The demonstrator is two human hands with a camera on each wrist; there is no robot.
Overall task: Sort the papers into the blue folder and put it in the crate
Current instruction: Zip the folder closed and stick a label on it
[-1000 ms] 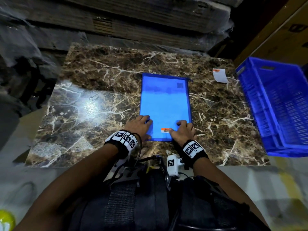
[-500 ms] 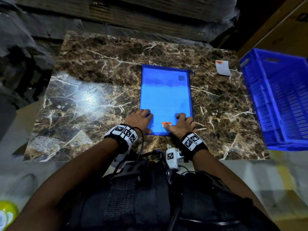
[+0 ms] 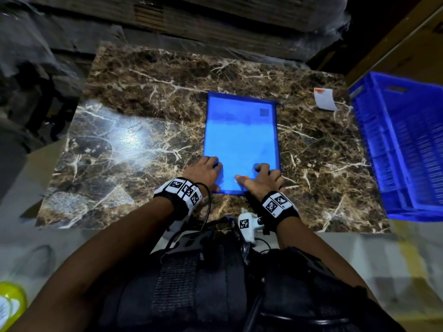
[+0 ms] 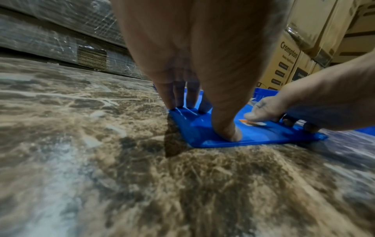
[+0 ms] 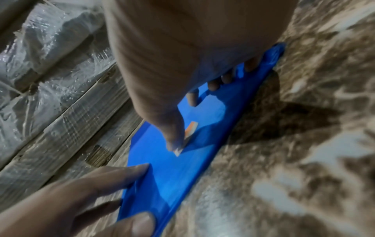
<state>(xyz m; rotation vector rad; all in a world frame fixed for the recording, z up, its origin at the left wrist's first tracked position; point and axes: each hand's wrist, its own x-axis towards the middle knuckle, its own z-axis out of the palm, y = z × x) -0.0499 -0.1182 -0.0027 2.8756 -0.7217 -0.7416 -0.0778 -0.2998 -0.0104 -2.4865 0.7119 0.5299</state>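
Seen from my head, the blue folder [image 3: 241, 140] lies flat near the middle of the desk [image 3: 143, 140], its long side running away from me. My left hand [image 3: 203, 172] presses on its near left corner and my right hand [image 3: 260, 179] on its near right corner, fingers spread flat, gripping nothing. Over the last second both hands have stayed on that near edge and the folder has hardly shifted; mostly my head has moved. The crate [image 3: 402, 144] stands at the desk's right edge, well apart from the folder. A small white slip [image 3: 324, 99] lies near the far right corner, outside the folder.

From my left wrist, my fingers [image 4: 178, 96] and thumb bear down on the folder's corner, with the right hand across from them, its thumb beside a small orange label [image 4: 251, 122].

From my right wrist, my thumb tip rests on that label and my fingers lie along the folder's right edge.

I judge the papers are inside and I am flattening the folder; lifting it to the crate remains.
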